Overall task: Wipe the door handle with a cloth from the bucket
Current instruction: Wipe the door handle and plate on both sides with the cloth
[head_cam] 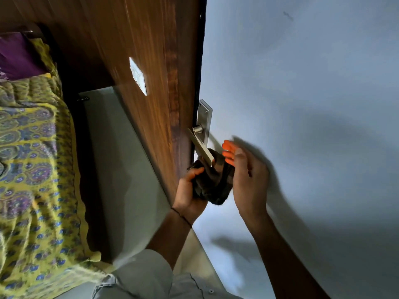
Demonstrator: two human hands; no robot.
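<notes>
- Nearest the camera, a pale grey-green sleeve (138, 275) covers the left upper arm; both forearms are bare, and a thin dark band (182, 216) circles the left wrist.
- The left hand (189, 190) has its fingers curled tight into a cloth (212, 182), the thumb pressed on the cloth's upper left part.
- The cloth is dark, brownish-grey, bunched into a thick wad with a fuzzy lower edge. It sits between the two hands, right under the tip of the handle (200, 147) and touching it.
- The right hand (248, 175) lies against the right side of the cloth with its fingers loosely spread and blurred; whether it grips the cloth cannot be told. The fingertips (228, 147) glow orange in the light.
- The handle is a flat, pale metal lever slanting down to the right from a round hub on a long brushed-metal plate (205, 117), fixed at the edge of a dark wood-grain door (151, 61).
- A white switch plate (138, 76) sits on the wood above and left of the handle.
- To the right spreads a pale blue-grey wall (302, 83) carrying shadows of the hands.
- Far left lies a bed with a yellow cover (32, 147) printed in blue and purple, and a purple cloth (19, 57) beyond it.
- No container shows.
</notes>
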